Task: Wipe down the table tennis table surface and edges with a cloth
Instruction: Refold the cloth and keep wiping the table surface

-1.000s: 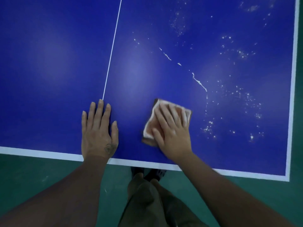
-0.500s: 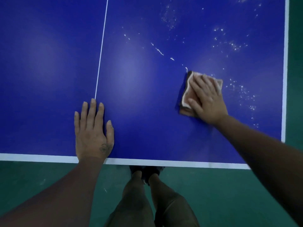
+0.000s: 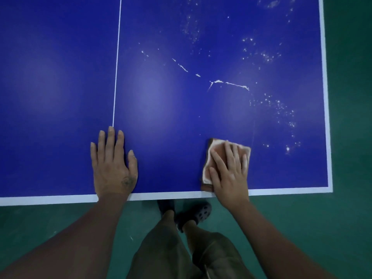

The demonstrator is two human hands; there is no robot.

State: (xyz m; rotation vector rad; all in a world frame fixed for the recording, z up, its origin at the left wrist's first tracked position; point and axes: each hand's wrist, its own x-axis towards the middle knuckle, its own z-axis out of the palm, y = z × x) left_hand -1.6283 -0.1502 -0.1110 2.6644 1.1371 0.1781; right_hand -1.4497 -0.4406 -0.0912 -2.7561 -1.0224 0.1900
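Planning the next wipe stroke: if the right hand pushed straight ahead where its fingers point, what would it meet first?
Likely the white streak, across bare blue table from the right hand and its cloth.

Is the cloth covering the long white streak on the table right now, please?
No, the cloth lies under the right hand by the near table edge, apart from the white streak.

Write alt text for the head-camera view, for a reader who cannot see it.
A person's right hand presses a folded orange-brown cloth flat on a blue table tennis table near its white front edge, while the left hand rests flat by the centre line. White streaks and specks mark the surface beyond the cloth.
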